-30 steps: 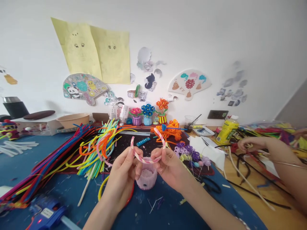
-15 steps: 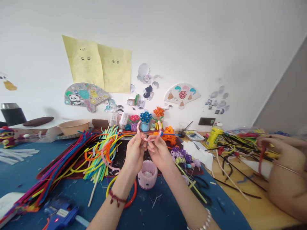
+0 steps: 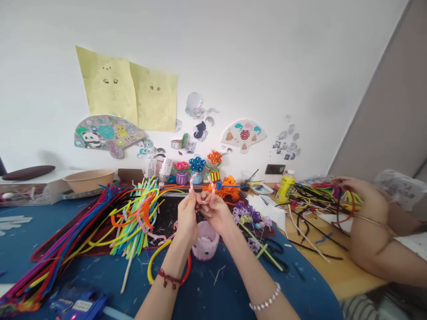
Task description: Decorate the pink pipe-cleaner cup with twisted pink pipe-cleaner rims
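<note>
Both hands grip a pink-and-white twisted pipe cleaner [image 3: 192, 181] bent in a U, its two ends pointing up. My left hand [image 3: 187, 212] pinches its left side, and my right hand [image 3: 216, 210] closes on the right side; their fingertips nearly meet at the bottom of the bend. Just below the hands stands a pale purple ribbed pot [image 3: 204, 242] with a dark dot on its front, partly covered by my right wrist. Purple pipe-cleaner flowers [image 3: 250, 215] lie right of my hands. A bundle of pale green and yellow pipe cleaners [image 3: 136, 226] lies to the left.
A blue hot glue gun [image 3: 82, 306] with a lit red light lies front left. Small potted flowers [image 3: 197, 171] line the wall. A yellow bottle [image 3: 285, 186] stands right. Another person's arm [image 3: 370, 226] reaches over the wooden table among dark pipe cleaners.
The view has turned slightly right. My hands stay together on the pipe cleaner, whose upright ends now stand closer together. The other person's hand has shifted.
</note>
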A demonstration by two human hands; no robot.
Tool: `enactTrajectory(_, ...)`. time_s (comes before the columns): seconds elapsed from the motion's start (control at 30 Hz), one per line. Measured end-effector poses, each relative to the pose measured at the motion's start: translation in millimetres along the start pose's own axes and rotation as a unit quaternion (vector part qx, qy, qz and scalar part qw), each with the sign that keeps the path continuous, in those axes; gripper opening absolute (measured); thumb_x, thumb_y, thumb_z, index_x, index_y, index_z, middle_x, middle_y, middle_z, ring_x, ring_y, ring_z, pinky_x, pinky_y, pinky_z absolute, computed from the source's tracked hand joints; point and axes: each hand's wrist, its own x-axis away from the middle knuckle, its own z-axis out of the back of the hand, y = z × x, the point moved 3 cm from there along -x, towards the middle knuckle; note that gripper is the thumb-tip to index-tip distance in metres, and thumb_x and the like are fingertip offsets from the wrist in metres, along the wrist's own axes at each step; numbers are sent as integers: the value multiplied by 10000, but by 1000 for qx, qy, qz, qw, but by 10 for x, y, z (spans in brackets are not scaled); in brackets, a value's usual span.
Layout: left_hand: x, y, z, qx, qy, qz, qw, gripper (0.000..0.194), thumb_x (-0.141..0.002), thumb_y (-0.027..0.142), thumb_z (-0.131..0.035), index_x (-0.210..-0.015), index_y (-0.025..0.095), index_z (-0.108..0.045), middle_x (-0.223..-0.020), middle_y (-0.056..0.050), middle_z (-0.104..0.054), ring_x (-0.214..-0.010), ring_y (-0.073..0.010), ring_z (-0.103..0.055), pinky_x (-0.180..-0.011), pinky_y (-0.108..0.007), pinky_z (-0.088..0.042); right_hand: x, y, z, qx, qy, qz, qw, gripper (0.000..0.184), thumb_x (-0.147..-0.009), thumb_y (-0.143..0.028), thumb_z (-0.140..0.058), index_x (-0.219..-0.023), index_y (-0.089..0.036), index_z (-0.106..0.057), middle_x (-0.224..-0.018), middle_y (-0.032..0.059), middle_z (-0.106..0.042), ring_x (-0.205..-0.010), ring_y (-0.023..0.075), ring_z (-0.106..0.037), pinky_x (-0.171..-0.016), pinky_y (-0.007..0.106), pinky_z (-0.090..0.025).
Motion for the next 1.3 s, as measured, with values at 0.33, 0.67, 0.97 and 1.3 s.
enactTrajectory(0.33,6,-4,-8,-21,0,-20,1000,480,-698,621,-706,-780,149,-669,-581,36,-500,-539,-92,-411,-520,-225,-333,1,-77,150,41,88,74,993,203,-615,-299,-845,-641,-153,-707,-636,16,-638,-447,51,-387,-400,197,-271)
enactTrajectory(0.67,10,-61,61,-49,3,-9,999,441,-702,573,-725,-623,161,-588,-530,43,-467,-504,-88,-409,-507,-224,-337,56,16,10,27,57,30,998,241,-617,-321,-848,-605,-144,-686,-694,32,-618,-526,94,-501,-446,219,-344)
enactTrajectory(0.97,50,47,9,-45,-1,-10,999,431,-712,569,-721,-730,147,-636,-576,45,-493,-486,-60,-391,-476,-197,-301,51,-141,90,15,73,57,996,268,-625,-365,-866,-725,-151,-738,-601,-9,-576,-501,71,-447,-446,197,-347)
enactTrajectory(1.3,59,12,-23,-17,-22,27,999,451,-685,568,-745,-650,139,-609,-513,50,-465,-459,-56,-381,-466,-198,-299,66,-139,88,20,78,65,995,219,-615,-315,-863,-668,-144,-738,-594,16,-603,-503,85,-446,-445,224,-356)
